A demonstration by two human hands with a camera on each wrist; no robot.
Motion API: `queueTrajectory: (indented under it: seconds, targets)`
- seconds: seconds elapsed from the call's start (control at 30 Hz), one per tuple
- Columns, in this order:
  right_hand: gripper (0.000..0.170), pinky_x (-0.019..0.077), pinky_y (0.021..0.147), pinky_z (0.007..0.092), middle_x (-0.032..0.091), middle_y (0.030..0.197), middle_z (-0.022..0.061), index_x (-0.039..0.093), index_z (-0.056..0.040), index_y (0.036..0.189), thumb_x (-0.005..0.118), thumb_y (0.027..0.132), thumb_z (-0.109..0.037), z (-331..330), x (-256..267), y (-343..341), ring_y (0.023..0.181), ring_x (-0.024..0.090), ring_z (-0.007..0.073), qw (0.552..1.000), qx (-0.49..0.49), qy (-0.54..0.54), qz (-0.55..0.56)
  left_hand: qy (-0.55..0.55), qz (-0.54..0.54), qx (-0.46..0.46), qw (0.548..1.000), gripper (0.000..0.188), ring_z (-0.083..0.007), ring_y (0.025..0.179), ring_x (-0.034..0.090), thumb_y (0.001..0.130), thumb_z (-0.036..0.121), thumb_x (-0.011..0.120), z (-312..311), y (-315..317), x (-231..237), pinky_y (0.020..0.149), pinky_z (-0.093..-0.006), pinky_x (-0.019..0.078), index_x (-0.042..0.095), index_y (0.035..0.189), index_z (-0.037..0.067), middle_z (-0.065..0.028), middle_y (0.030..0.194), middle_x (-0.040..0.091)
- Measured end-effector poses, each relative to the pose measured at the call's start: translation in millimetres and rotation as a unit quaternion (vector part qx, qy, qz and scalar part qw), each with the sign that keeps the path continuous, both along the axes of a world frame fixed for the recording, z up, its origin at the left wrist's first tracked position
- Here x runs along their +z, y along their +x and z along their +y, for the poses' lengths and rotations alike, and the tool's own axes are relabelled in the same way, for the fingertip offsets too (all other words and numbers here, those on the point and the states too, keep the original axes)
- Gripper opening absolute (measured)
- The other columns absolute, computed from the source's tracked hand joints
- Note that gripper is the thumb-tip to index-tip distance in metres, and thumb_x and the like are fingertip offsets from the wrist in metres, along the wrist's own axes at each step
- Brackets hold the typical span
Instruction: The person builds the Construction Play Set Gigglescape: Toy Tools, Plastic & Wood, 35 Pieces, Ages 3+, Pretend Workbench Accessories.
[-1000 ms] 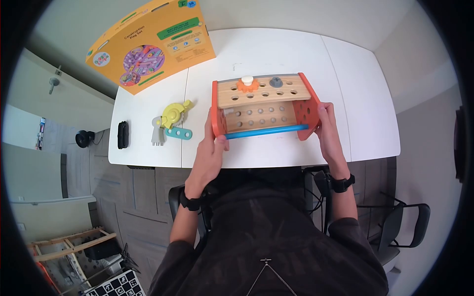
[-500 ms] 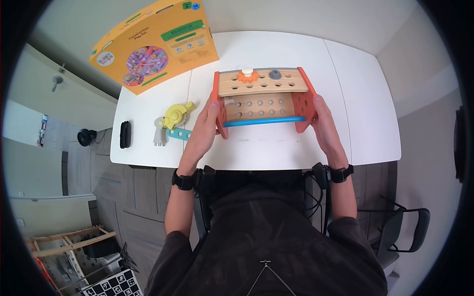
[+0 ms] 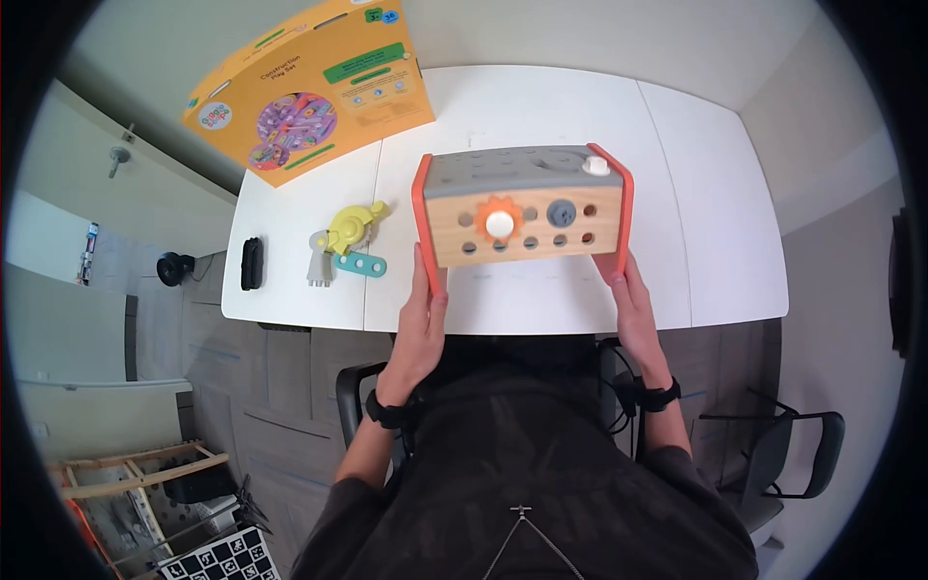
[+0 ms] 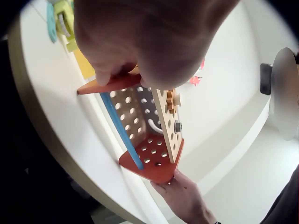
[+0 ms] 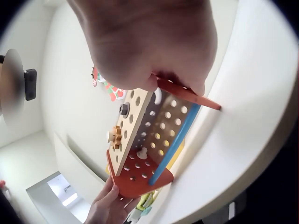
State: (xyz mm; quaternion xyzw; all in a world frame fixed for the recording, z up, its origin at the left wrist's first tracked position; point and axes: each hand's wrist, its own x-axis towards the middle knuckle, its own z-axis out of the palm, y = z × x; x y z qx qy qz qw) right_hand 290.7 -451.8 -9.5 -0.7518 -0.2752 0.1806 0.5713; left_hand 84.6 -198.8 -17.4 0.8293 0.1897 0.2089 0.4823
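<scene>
Both hands hold a toy workbench by its red end panels. In the head view its wooden panel faces the person, with an orange gear under a white knob and a grey screw. A white peg stands on the grey top. The left hand grips the left end and the right hand the right end. In the left wrist view, a blue rod spans between the red panels, and the right hand touches the far one.
Left on the white table lie a yellow toy piece, a grey piece, a teal strip with holes and a black case. An orange box stands at the back left.
The workbench has been tilted so that its holed wooden panel faces the person and its grey top shows. Its open inside and blue rod have gone from the head view. Both hands moved lower.
</scene>
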Motion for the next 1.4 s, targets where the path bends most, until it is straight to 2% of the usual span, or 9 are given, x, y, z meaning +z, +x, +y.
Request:
queueTrajectory:
  seconds: [0.13,0.53,0.63,0.7,0.87,1.13,1.23,1.27,1.4]
  targets:
    - [0.049,0.0369,0.121,0.0376,0.060,0.150,0.0187,0.039,-0.0016,0.163,0.041,0.117,-0.019,6.3,-24.0,2.7,0.143,0.054,0.0275,1.000,-0.001,-0.014,0.008,-0.020,0.007,0.016,1.000,0.073,-0.0428,0.125,0.066,0.111,0.001,0.044,-2.9,-0.7,-31.2,0.107,-0.0404,0.0496,0.006,0.173,0.004,-0.0312,0.140,0.061]
    - [0.041,0.0449,0.111,0.0363,0.069,0.133,0.0183,0.046,-0.0018,0.155,0.047,0.115,-0.012,22.2,-56.2,11.8,0.125,0.065,0.0275,1.000,0.003,-0.028,0.009,-0.038,0.005,0.052,0.998,0.067,-0.0518,0.113,0.068,0.104,-0.007,0.044,6.8,5.3,-51.5,0.098,-0.0464,0.0539,0.023,0.168,0.003,-0.0338,0.125,0.066]
    - [0.042,0.0454,0.111,0.0358,0.069,0.132,0.0183,0.045,-0.0018,0.156,0.047,0.115,-0.012,23.8,-58.9,18.2,0.124,0.065,0.0279,1.000,0.009,-0.025,0.003,0.037,0.123,0.061,0.990,0.071,-0.0510,0.120,0.065,0.096,-0.012,0.045,24.6,-6.5,-19.1,0.103,-0.0468,0.0527,0.033,0.165,0.002,-0.0328,0.134,0.064]
    - [0.043,0.0457,0.111,0.0358,0.069,0.133,0.0184,0.045,-0.0021,0.157,0.046,0.115,-0.011,22.1,-51.6,22.1,0.125,0.065,0.0281,0.999,0.028,-0.038,-0.001,0.135,0.039,0.157,0.978,0.073,-0.0463,0.130,0.059,0.091,-0.013,0.049,48.0,-11.3,-14.0,0.112,-0.0499,0.0466,0.042,0.162,0.004,-0.0279,0.141,0.060]
    - [0.060,0.0301,0.129,0.0396,0.045,0.165,0.0194,0.036,0.0011,0.163,0.047,0.105,0.002,18.0,-26.6,24.3,0.157,0.040,0.0309,1.000,0.015,-0.013,-0.013,0.353,0.217,0.277,0.867,0.067,-0.0457,0.129,0.057,0.093,0.008,0.073,131.4,-37.9,-14.6,0.103,-0.0547,0.0506,0.048,0.156,0.006,-0.0279,0.141,0.058]
    - [0.054,0.0315,0.130,0.0452,0.045,0.163,0.0209,0.043,0.0007,0.155,0.042,0.102,0.006,14.1,41.9,25.8,0.157,0.041,0.0329,0.992,-0.079,0.072,-0.062,0.280,0.329,0.195,0.880,0.075,-0.0514,0.098,0.071,0.089,0.016,0.077,218.4,-41.9,-49.4,0.087,-0.0582,0.0587,0.046,0.157,0.010,-0.0288,0.105,0.074]
    - [0.051,0.0347,0.127,0.0444,0.050,0.159,0.0197,0.045,0.0005,0.153,0.042,0.102,0.006,18.7,66.4,23.5,0.153,0.047,0.0317,0.990,-0.080,0.092,-0.070,0.148,0.296,0.152,0.931,0.079,-0.0493,0.101,0.072,0.090,0.020,0.078,223.0,-25.4,-7.6,0.089,-0.0562,0.0588,0.043,0.161,0.010,-0.0305,0.111,0.074]
    - [0.049,0.0369,0.125,0.0435,0.056,0.153,0.0182,0.046,0.0000,0.151,0.042,0.103,0.006,23.2,73.2,21.7,0.148,0.052,0.0299,0.989,-0.081,0.094,-0.086,0.084,0.299,0.139,0.940,0.084,-0.0323,0.104,0.077,0.093,0.023,0.079,217.8,-13.3,15.2,0.089,-0.0433,0.0595,0.038,0.165,0.008,-0.0227,0.108,0.077]
    - [0.044,0.0469,0.114,0.0393,0.063,0.145,0.0151,0.048,-0.0014,0.149,0.047,0.106,0.001,43.3,91.5,16.2,0.141,0.057,0.0241,0.990,-0.009,0.118,-0.080,-0.136,0.074,0.051,0.987,0.079,-0.0218,0.116,0.071,0.102,0.022,0.073,176.4,26.2,74.0,0.096,-0.0383,0.0565,0.031,0.167,0.008,-0.0159,0.122,0.074]
